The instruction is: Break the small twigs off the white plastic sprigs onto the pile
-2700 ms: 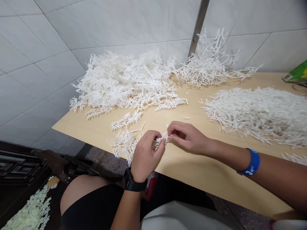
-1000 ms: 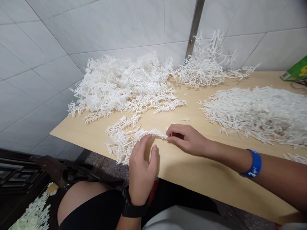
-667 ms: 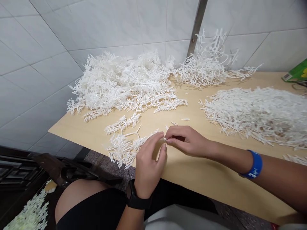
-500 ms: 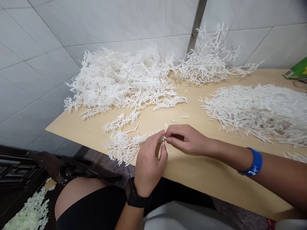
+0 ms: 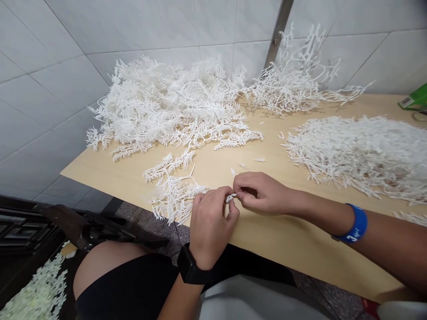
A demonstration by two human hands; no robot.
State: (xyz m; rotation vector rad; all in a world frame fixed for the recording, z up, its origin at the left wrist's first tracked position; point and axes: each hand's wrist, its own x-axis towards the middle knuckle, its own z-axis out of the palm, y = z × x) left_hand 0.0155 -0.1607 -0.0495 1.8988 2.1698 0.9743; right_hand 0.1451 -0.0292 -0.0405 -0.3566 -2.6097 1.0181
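Note:
Near the table's front edge, my left hand (image 5: 211,218), with a black watch on its wrist, is closed around a small white plastic sprig (image 5: 230,198). The thumb and index finger of my right hand (image 5: 263,193) pinch the sprig's right end; a blue band circles that wrist. The fingers partly hide the sprig. Just left of my left hand lies a branched white plastic stem (image 5: 175,195) with many thin tips. Several tiny loose white pieces (image 5: 244,167) lie on the table beyond my right hand.
A large heap of white branched sprigs (image 5: 163,102) lies at the back left, bare white stems (image 5: 287,91) beside it by the tiled wall. Loose white pieces (image 5: 363,151) form a pile on the right. A green box (image 5: 415,98) stands at the far right of the wooden table (image 5: 300,249).
Both hands have shifted slightly right, still together at the small sprig, which shows a little more between the fingers. The camera view has moved slightly; the piles look unchanged.

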